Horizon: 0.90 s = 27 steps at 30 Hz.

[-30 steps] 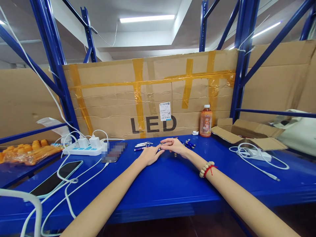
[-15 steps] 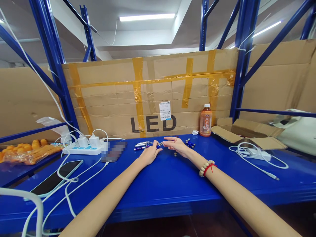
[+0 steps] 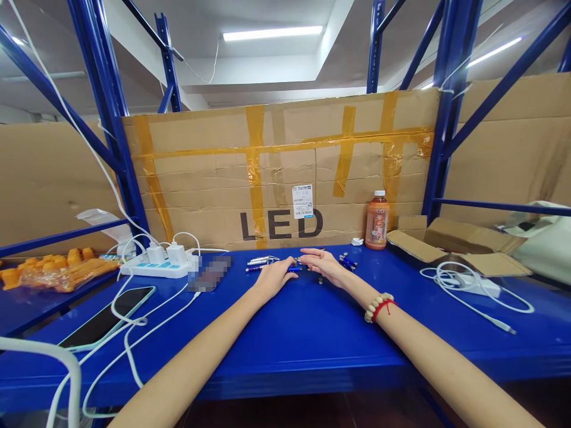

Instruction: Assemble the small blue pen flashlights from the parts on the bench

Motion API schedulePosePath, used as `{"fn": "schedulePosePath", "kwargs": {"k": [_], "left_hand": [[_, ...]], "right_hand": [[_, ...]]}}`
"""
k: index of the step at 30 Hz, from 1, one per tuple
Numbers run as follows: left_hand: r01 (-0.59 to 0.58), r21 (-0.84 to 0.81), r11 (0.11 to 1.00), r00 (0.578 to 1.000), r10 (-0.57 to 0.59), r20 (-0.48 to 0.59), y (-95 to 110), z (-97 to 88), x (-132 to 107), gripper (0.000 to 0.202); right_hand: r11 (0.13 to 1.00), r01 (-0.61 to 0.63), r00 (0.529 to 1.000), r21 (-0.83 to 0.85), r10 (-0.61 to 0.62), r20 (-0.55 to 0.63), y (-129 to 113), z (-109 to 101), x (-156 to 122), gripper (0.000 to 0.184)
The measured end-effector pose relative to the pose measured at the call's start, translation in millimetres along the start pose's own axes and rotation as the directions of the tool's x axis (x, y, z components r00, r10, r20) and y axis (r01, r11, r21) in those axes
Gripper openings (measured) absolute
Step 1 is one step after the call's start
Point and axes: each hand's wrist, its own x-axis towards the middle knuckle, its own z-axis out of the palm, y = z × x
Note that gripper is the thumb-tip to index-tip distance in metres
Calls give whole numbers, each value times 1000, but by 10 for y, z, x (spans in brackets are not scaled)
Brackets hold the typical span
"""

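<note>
Fingers [image 3: 285, 272] of left hand [image 3: 273, 277] around blue penlight [image 3: 295, 269], right hand [image 3: 325, 265] loose-fingered; bottle [image 3: 377, 223] full of orange drink.

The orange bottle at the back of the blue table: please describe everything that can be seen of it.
The bottle stands upright at the back of the blue table, just in front of the taped cardboard wall. It looks like clear plastic, full of orange drink, with a closed white cap and a label around its body; the print is too small to read. An open cardboard box lies to its right and a small white scrap to its left. Nothing grips it.
</note>
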Motion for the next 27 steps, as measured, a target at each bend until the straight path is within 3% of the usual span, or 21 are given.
{"fn": "schedulePosePath", "kwargs": {"k": [4, 9, 13, 20, 27], "left_hand": [[35, 8, 999, 999, -35, -20, -6, 9, -1, 25], [63, 14, 998, 996, -62, -57, -3, -7, -5, 12], [20, 15, 1000, 998, -19, -54, -5, -12, -2, 5], [-72, 69, 995, 997, 74, -26, -20, 15, 7, 18], [-46, 101, 994, 999, 47, -14, 4, 7, 13, 23]], "right_hand": [[999, -28, 996, -31, 30, 85, -36, 31, -55, 39], [989, -20, 986, -148, 44, 164, -90, 62, -126, 43], [987, 0, 975, -160, 36, 218, -72, 60, -111, 45], [982, 55, 981, -178, -20, 191, -11, 48, -47, 46], [977, 70, 987, -201, -38, 159, -37, 62, -48, 40]]}}
